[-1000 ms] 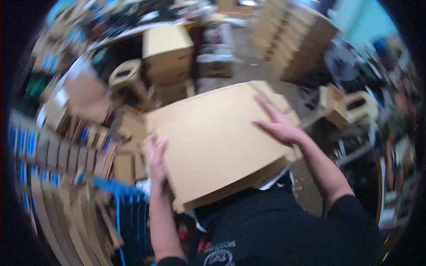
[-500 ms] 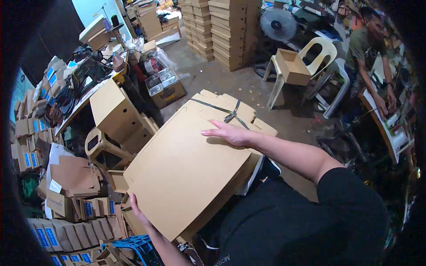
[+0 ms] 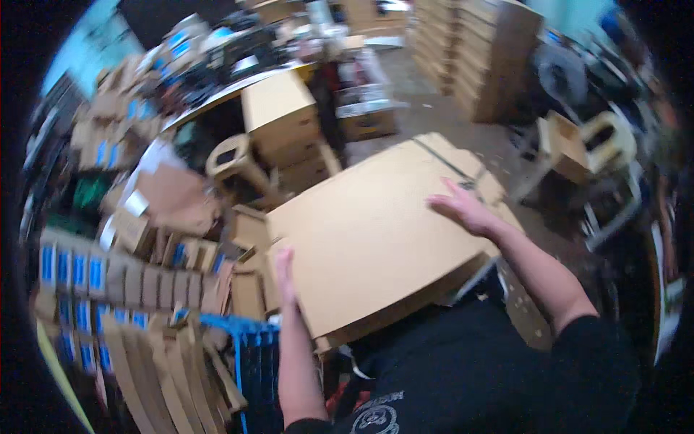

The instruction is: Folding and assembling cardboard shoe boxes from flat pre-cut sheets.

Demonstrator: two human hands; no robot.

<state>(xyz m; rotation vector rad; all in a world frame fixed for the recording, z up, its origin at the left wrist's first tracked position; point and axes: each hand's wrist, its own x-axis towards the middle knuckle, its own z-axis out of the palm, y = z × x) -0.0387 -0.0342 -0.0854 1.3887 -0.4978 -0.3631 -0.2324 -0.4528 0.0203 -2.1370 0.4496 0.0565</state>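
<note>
A flat bundle of tan cardboard [image 3: 361,231] with a large smooth top panel lies in front of my body. Dark strapping [image 3: 442,158], crossed at a knot, runs over its far right end. My right hand [image 3: 466,210] rests on the top panel beside the strap, open, with thumb and fingers spread. Along the bundle's left edge lies my left hand [image 3: 285,269], its visible fingers stretched out and pointing away from me. Motion blurs it, and part of that hand is hard to make out. What supports the bundle is hidden beneath it.
Left of the bundle are a plastic stool [image 3: 235,155], cardboard boxes [image 3: 282,108] and a blue crate [image 3: 253,347]. Stacked cartons [image 3: 137,282] with blue labels stand further left. A tall carton stack [image 3: 484,58] is at the back; a pale chair [image 3: 611,141] stands right.
My view has swung left, so the room appears shifted right. The bundle also sits further right in view. Both hands stay at the bundle; the co-worker no longer shows clearly.
</note>
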